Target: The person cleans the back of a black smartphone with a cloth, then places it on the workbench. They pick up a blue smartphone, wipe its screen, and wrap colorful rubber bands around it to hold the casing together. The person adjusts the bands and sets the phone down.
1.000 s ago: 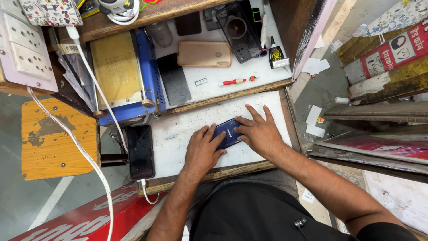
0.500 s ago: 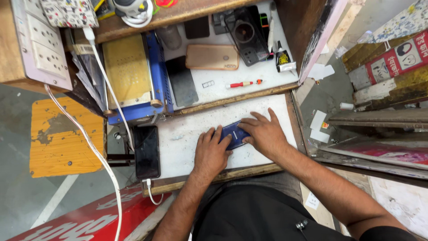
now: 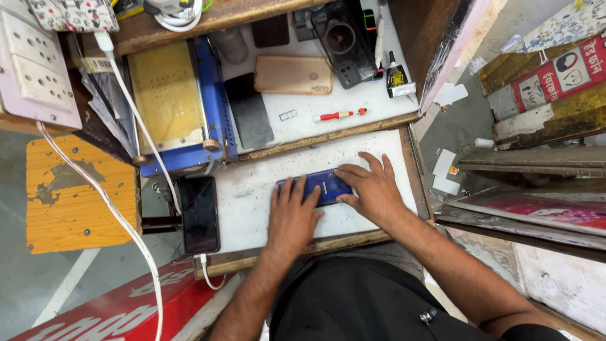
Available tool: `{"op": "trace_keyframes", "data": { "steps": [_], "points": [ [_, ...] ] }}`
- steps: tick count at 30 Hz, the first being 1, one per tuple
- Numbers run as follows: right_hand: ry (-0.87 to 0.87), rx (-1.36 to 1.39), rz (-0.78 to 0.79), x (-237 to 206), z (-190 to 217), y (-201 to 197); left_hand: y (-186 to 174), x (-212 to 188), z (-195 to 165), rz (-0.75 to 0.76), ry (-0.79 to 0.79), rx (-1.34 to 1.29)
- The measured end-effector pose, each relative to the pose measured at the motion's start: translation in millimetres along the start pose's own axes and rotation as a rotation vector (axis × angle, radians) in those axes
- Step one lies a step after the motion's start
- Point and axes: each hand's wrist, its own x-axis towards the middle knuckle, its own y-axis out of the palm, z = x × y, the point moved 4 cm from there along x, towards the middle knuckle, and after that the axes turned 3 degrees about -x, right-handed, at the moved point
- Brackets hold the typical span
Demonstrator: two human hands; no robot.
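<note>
Leftmost, we note a yellow stool (image 3: 76,192), then a black phone (image 3: 199,213) on the white worktop (image 3: 252,208). Left hand (image 3: 292,218) lies flat, fingers (image 3: 297,189) spread, pressing the blue phone (image 3: 319,187) at mid-worktop; right hand (image 3: 374,189) likewise flat on its other end. Nothing gripped. Upper shelf (image 3: 303,123): tan phone case (image 3: 293,74), red screwdriver (image 3: 336,115).

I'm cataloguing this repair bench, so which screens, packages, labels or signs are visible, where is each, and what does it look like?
Black phone: left edge of the white work board, screen dark, white cable plugged in.
Blue phone: flat under left hand and right hand; which face is up is unclear.
Red signboard: bottom left, white lettering.
Red and white printed box: upper right, on stacked boards.
Small black bottle: upper shelf, yellow label.
</note>
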Motion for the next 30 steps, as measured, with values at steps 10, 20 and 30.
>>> {"op": "trace_keyframes", "data": {
  "steps": [10, 20, 30],
  "points": [
    [0.021, -0.207, 0.109, 6, 10, 6, 36, -28, -32, -0.145, 0.111, -0.026],
    [0.029, -0.204, 0.113, 7, 12, 5, 31, -5, -37, -0.199, 0.108, 0.039],
    [0.066, -0.106, 0.147, 10, 4, 7, 25, 15, -37, -0.165, -0.002, 0.02]
  ]
}}
